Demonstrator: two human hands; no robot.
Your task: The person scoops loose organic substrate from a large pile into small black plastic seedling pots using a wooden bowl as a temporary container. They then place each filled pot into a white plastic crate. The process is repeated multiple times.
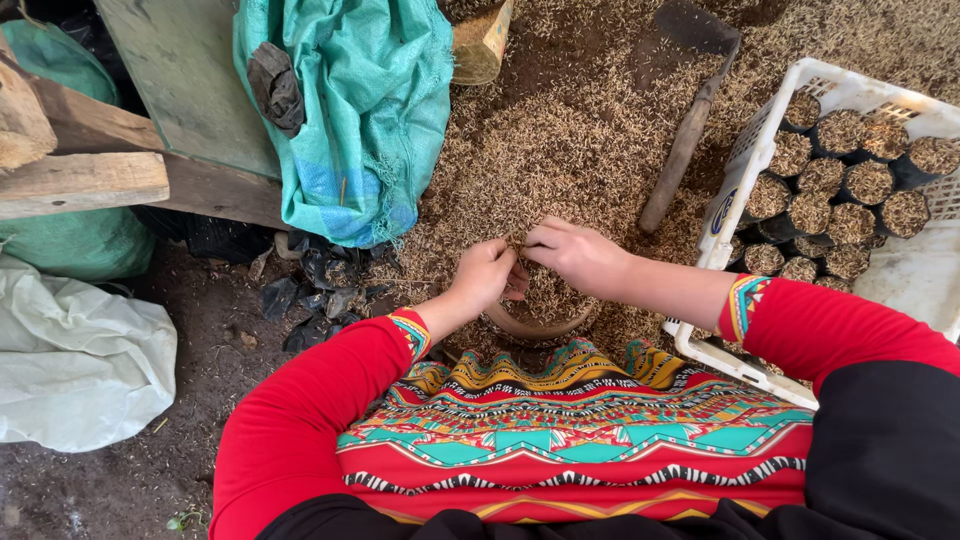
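Observation:
My left hand and my right hand meet over a round bowl heaped with rice husk, low in the middle of the head view. The left hand's fingers are curled around something small at the bowl's top, mostly hidden. The right hand pinches at the same spot with fingertips together. What sits between them cannot be made out clearly. Both arms wear red sleeves with patterned cuffs, over a bright patterned skirt.
A big husk pile covers the ground ahead. At right stands a white plastic crate packed with several black husk-filled bags. A hoe lies on the pile. A teal sack, wooden planks and a white bag lie left.

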